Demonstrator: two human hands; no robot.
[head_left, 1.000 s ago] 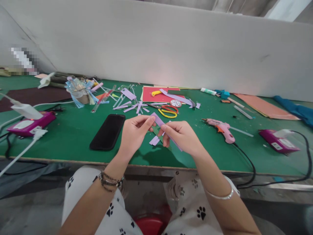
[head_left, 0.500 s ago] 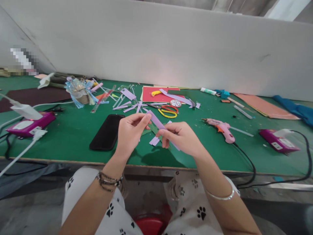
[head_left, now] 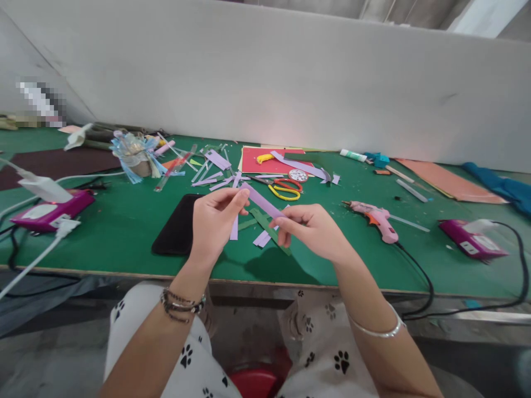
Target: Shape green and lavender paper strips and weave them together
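Note:
A lilac paper strip (head_left: 262,202) is stretched between both my hands above the green table (head_left: 116,226). My left hand (head_left: 214,221) pinches its far end with thumb and fingers closed. My right hand (head_left: 315,231) pinches the near end, fingers curled. Under the hands lie more lilac scraps (head_left: 262,238) and a dark green strip (head_left: 269,231). A black phone (head_left: 176,225) lies flat just left of my left hand.
Yellow and red scissors (head_left: 286,188), red paper (head_left: 265,161) and several lilac strips lie behind the hands. A pink glue gun (head_left: 375,217) with a black cord lies to the right. Purple boxes sit at far left (head_left: 52,209) and far right (head_left: 470,239).
Both hands have drawn apart a little, so more of the lilac strip shows between them. My left hand has shifted left, over the phone's edge.

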